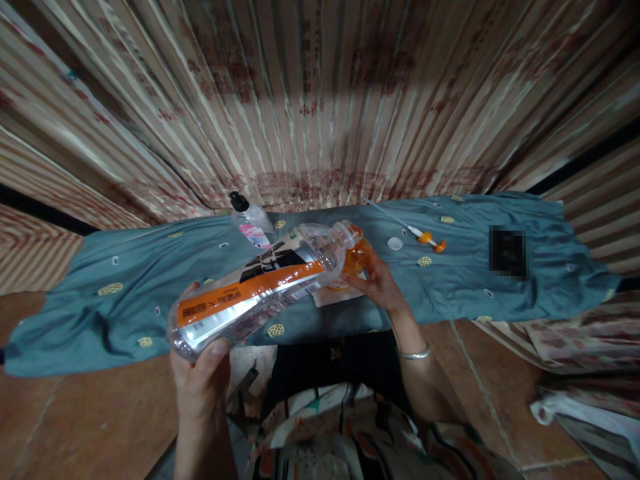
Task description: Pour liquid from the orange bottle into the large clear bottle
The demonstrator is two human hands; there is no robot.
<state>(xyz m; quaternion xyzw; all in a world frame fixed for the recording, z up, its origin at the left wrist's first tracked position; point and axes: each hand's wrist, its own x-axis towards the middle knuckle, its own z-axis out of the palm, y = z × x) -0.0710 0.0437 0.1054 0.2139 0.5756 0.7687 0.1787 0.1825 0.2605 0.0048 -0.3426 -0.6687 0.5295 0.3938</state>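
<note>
A large clear plastic drink bottle (260, 283) with an orange, silver and black label is held tilted across the front of me, its neck up to the right. My left hand (203, 363) is wrapped around its base from below. At the mouth of the bottle, my right hand (377, 283) grips a see-through orange rounded container (357, 257); the two mouths appear to meet, though the join is partly hidden. Below the bottle's neck lies a pale sheet (325, 297) with an orange print, partly covered. Liquid in the bottle cannot be made out.
On the teal cloth (500, 300) are a pump bottle (255, 227) with a black top, an orange-headed pump (425, 237) with a long thin tube, a white disc (395, 244) and a blurred-out dark object (509, 252). A striped curtain (310, 133) hangs close behind.
</note>
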